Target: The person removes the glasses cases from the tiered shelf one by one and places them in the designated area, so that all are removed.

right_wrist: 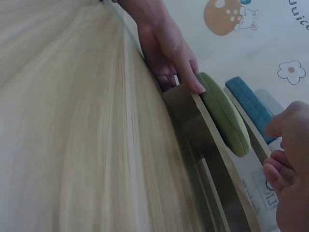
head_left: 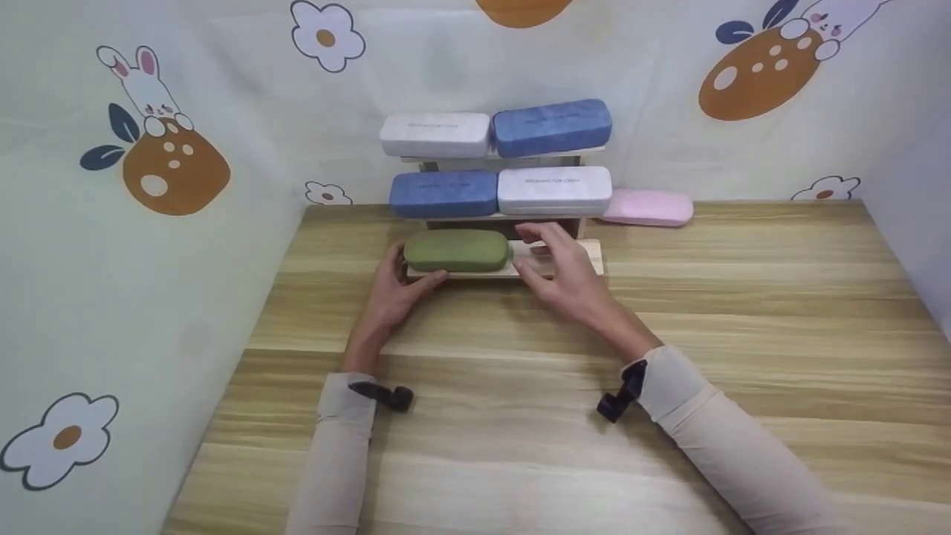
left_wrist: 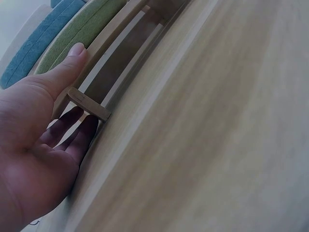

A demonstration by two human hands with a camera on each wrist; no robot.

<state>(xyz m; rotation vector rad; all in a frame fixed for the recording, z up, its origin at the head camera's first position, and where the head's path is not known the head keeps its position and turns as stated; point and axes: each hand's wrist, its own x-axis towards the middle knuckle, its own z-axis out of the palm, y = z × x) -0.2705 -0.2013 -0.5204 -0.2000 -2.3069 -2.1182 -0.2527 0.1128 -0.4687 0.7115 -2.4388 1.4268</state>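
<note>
A green eyeglass case (head_left: 457, 250) lies at the left of the bottom tier of a stepped wooden rack (head_left: 596, 256). My left hand (head_left: 392, 291) grips the rack's left end below the case. In the left wrist view its thumb (left_wrist: 72, 63) lies along the tier's front edge, beside the green case, and the fingers curl at the rack's side piece (left_wrist: 89, 104). Over the right part of the same tier is my right hand (head_left: 568, 275), fingers bent and thumb apart, with nothing held. Its fingertips are close to the green case's right end.
On the middle tier sit a blue case (head_left: 444, 193) and a white case (head_left: 554, 190). The top tier bears a white case (head_left: 435, 134) and a blue case (head_left: 553, 128). A pink case (head_left: 648, 207) lies on the wooden table (head_left: 475, 446) right of the rack, by the printed backdrop (head_left: 245, 89).
</note>
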